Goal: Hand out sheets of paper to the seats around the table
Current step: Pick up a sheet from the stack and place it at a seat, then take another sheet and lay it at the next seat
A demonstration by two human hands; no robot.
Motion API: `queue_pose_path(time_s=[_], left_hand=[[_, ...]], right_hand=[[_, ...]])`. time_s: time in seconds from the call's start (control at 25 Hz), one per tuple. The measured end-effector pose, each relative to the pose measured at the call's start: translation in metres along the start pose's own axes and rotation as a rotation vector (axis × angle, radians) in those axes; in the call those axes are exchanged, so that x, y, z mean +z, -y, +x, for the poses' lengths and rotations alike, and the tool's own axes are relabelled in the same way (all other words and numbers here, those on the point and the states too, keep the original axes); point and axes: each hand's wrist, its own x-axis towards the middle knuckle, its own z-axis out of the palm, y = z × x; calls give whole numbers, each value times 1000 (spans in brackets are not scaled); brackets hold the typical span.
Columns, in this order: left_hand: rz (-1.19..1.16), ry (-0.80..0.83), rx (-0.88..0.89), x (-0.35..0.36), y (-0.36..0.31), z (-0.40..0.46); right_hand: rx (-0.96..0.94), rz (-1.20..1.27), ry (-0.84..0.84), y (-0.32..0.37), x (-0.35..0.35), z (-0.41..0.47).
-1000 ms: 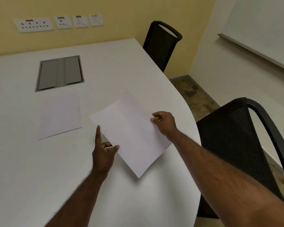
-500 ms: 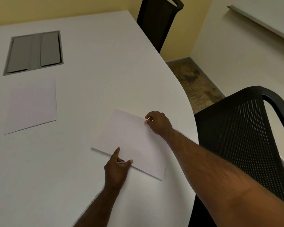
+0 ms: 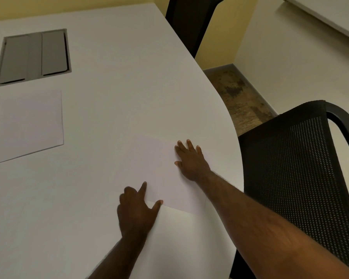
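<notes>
Now the sheet (image 3: pixel 161 170) lies flat on the table (image 3: pixel 113 81) by the near chair (image 3: pixel 298 174) — a moment ago it was in the air. Both hands, right (image 3: pixel 191 162) and left (image 3: pixel 137 212), rest open on it, gripping nothing. This seat looks done — the far chair (image 3: pixel 187 23) likely comes next.

An office meeting room is being indicated. A large white table (image 3: pixel 113 81) with a curved edge is being flanked by black mesh-backed chairs (image 3: pixel 302 170), with a second one at the far end (image 3: pixel 187 21). A grey flap-covered cable hatch (image 3: pixel 33 57) is being housed in the tabletop. A whiteboard's lower edge (image 3: pixel 322 15) is being shown on the pale wall.
</notes>
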Motion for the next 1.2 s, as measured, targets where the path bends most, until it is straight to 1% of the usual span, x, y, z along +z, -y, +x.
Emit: queue_pose_path(time_s=[0.04, 0.08, 0.16, 0.28, 0.56, 0.68, 0.8, 0.88, 1.0, 1.2], left_hand=[[53, -22, 61, 1, 1, 1], [94, -11, 113, 2, 2, 3], [143, 59, 171, 8, 5, 6], [117, 118, 147, 15, 3, 4], [127, 103, 114, 21, -5, -5], [107, 24, 139, 5, -2, 1], [51, -49, 165, -32, 14, 13], [48, -85, 209, -61, 33, 16], [31, -140, 248, -105, 76, 14], [-10, -236, 223, -170, 167, 18]], right_hand=[[-2, 3, 15, -1, 1, -1], [-4, 8, 27, -2, 1, 0], [-12, 12, 35, -5, 1, 0], [-31, -1, 34, -11, 1, 1], [-38, 42, 37, -18, 2, 1], [-50, 93, -86, -5, -7, 1], [-130, 77, -236, 28, -28, 6], [-169, 76, -304, 56, -40, 8], [-226, 68, -329, 107, -48, 10], [-313, 60, -329, 204, -40, 17]])
